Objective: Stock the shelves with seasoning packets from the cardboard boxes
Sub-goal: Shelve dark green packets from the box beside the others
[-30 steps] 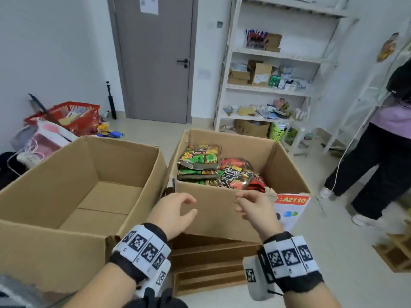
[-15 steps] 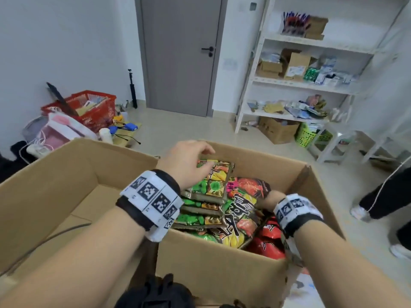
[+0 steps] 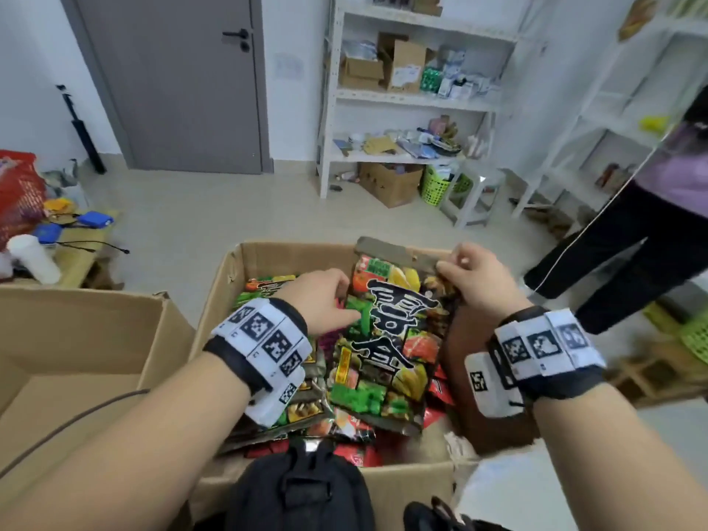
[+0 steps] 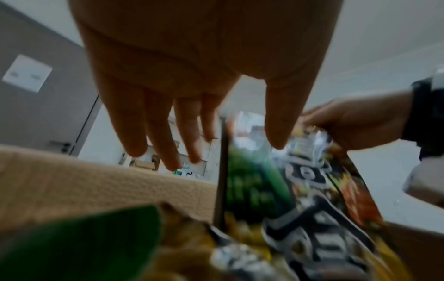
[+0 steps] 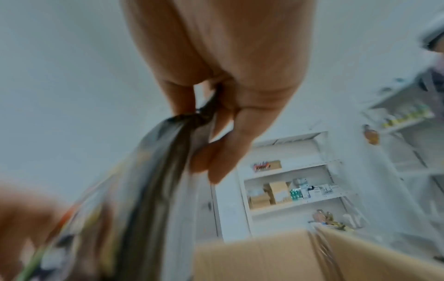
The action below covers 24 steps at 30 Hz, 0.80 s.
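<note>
— Fingers [image 3: 446,267] of the right hand [image 3: 475,279] pinch the top edge of a packet [image 3: 390,339], from the head view. Why there?

— Probably because the sealed strip is flat and stiff, so the packet hangs upright, half lifted above the others in the box [image 3: 230,277]. The left hand [image 3: 320,300] is at its left edge, fingers hidden behind it here.

— And the shelves [image 3: 413,97]?

— Well apart, across the floor by the door [image 3: 180,82]. A second box [image 3: 76,339] sits just left, open.

— Left wrist view?

— Left fingers [image 4: 163,136] are straight and spread, thumb apart, holding nothing; they look poised to steady the packet [image 4: 312,190] or take the next one. Blurred, so contact is unclear.

— Right wrist view?

— Thumb and fingers [image 5: 228,152] nip the bunched edge of the packet [image 5: 156,171], which trails down out of focus. Box rim [image 5: 252,252] lies below, shelves [image 5: 288,186] beyond.
</note>
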Available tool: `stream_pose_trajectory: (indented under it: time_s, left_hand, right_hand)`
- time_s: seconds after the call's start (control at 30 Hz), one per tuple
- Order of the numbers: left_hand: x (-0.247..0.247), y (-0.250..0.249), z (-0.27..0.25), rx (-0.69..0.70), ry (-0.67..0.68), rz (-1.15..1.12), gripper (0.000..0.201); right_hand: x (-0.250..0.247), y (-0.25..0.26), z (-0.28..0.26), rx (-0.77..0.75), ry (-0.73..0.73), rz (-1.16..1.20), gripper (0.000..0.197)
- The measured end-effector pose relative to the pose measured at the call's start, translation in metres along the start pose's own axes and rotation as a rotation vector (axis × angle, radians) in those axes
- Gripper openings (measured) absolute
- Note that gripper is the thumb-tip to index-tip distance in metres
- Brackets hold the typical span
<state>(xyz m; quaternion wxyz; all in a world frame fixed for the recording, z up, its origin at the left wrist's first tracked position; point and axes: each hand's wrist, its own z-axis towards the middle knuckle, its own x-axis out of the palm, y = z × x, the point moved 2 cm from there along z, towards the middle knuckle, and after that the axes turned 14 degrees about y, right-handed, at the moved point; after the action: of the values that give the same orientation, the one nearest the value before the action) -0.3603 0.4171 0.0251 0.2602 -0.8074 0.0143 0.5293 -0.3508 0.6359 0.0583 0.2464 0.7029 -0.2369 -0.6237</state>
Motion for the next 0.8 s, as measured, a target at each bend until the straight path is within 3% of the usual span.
stream_pose_trajectory:
  time_s: [0.1, 0.2, 0.33, 0.43, 0.5, 0.6, 0.67, 0.73, 0.8]
  left_hand:
    - [0.005, 0.002, 0.018, -0.05, 0.003, -0.245, 0.08]
    - [0.009, 0.002, 0.025, 0.046, 0.106, -0.527, 0.1]
    - [0.004, 0.007, 0.023, 0.039, 0.054, -0.579, 0.073]
    - [0.002, 0.01, 0.01, -0.05, -0.169, -0.718, 0.051]
    - [-0.007, 0.013, -0.003, -0.078, -0.376, -0.855, 0.043]
    - [-0.038, 0.018, -0.03, -0.021, -0.644, -1.003, 0.047]
    - [-0.06, 0.029, -0.05, -0.029, -0.789, -0.953, 0.036]
    - [-0.074, 0.047, -0.068, -0.109, -0.852, -0.876, 0.034]
    - [-0.079, 0.068, -0.085, -0.204, -0.826, -0.882, 0.052]
  right_hand:
    - [-0.023, 0.023, -0.013, -0.226, -0.025, 0.293, 0.029]
    - [-0.018, 0.035, -0.019, -0.335, -0.091, 0.429, 0.027]
    - [-0.017, 0.034, -0.019, -0.345, -0.225, 0.713, 0.024]
    - [-0.024, 0.033, -0.008, -0.335, -0.287, 0.86, 0.016]
    - [-0.016, 0.03, 0.005, -0.243, -0.283, 0.771, 0.013]
    - [0.027, 0.023, 0.021, -0.01, -0.106, 0.508, 0.014]
    - [0.069, 0.022, 0.027, 0.12, 0.177, 0.34, 0.019]
    - [0.113, 0.028, 0.026, 0.185, 0.477, 0.248, 0.023]
    - [0.144, 0.039, 0.027, 0.199, 0.604, 0.21, 0.038]
